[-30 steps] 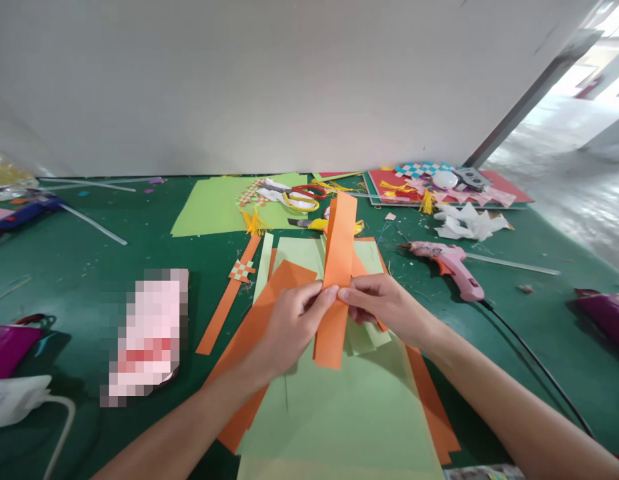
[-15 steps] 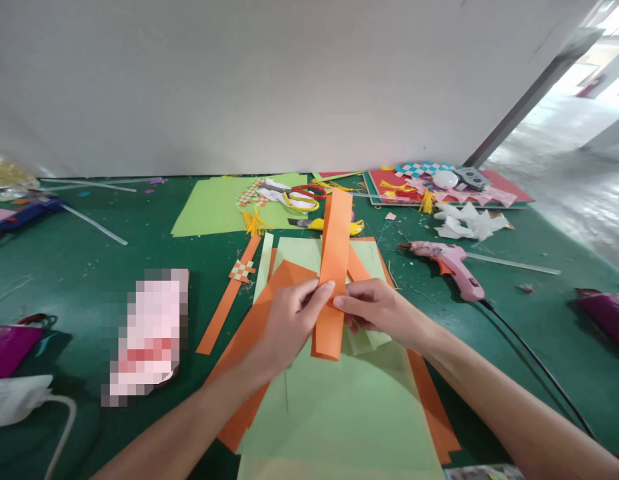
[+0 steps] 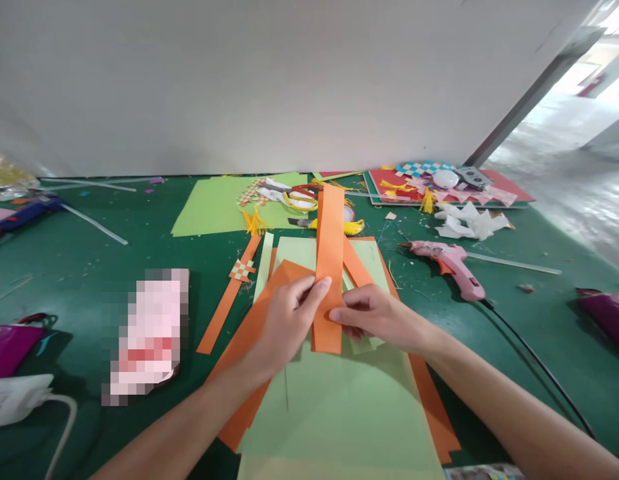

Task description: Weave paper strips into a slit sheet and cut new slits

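An orange folded paper strip (image 3: 331, 233) stands nearly upright in the view, raised over pale green sheets (image 3: 339, 407). My left hand (image 3: 294, 310) pinches its left edge, thumb in front. On the right edge, a little lower, my right hand (image 3: 367, 312) grips it with the thumb on the front face and fingers behind. Larger orange sheets (image 3: 239, 373) lie under the green ones at the left. A narrow orange strip with a small woven green-and-white check (image 3: 242, 270) and yellow tassel (image 3: 254, 222) rests left of the stack.
Scissors (image 3: 302, 200) and a yellow cutter (image 3: 354, 228) lie behind the strip. A pink glue gun (image 3: 452, 263) with its cord is at the right, a blue one (image 3: 29, 212) at the far left. A blurred pink object (image 3: 152, 333) lies left. A wall (image 3: 289, 87) stands behind.
The folded strip has shifted slightly left and its front face has turned more toward the camera. My right hand has moved slightly left and down along its edge.
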`<state>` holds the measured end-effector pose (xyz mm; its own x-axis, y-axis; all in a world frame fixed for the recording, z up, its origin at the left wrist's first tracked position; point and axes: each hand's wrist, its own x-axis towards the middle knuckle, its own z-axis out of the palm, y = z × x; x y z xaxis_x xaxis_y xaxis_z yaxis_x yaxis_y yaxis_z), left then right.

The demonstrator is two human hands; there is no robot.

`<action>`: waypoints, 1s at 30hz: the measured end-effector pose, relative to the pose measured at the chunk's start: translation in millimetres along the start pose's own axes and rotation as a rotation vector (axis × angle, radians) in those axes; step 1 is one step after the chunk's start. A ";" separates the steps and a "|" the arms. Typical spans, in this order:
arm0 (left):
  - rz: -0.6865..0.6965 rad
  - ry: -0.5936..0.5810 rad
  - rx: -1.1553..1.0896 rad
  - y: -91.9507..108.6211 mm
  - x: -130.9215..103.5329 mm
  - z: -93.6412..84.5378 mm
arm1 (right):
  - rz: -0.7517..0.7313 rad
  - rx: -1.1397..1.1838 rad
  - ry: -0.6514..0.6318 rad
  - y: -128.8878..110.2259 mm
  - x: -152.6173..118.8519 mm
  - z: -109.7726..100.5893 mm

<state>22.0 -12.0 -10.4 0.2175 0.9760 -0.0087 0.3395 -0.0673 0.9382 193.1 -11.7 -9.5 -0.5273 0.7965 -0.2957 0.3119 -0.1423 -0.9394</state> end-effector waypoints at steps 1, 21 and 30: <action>0.003 0.001 0.000 -0.1 -0.1 0.1 | -0.003 -0.002 0.005 -0.6 -0.3 0.2; -0.047 -0.042 -0.057 -1.3 2.4 -2.6 | 0.024 -0.044 0.011 -1.4 0.0 -0.9; -0.054 -0.037 -0.039 -1.0 2.1 -3.5 | 0.038 -0.052 0.034 -1.5 -0.2 1.0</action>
<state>18.9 -9.1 -10.2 0.2341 0.9696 -0.0714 0.3155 -0.0063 0.9489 191.9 -12.2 -8.2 -0.4873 0.8110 -0.3236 0.3719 -0.1425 -0.9173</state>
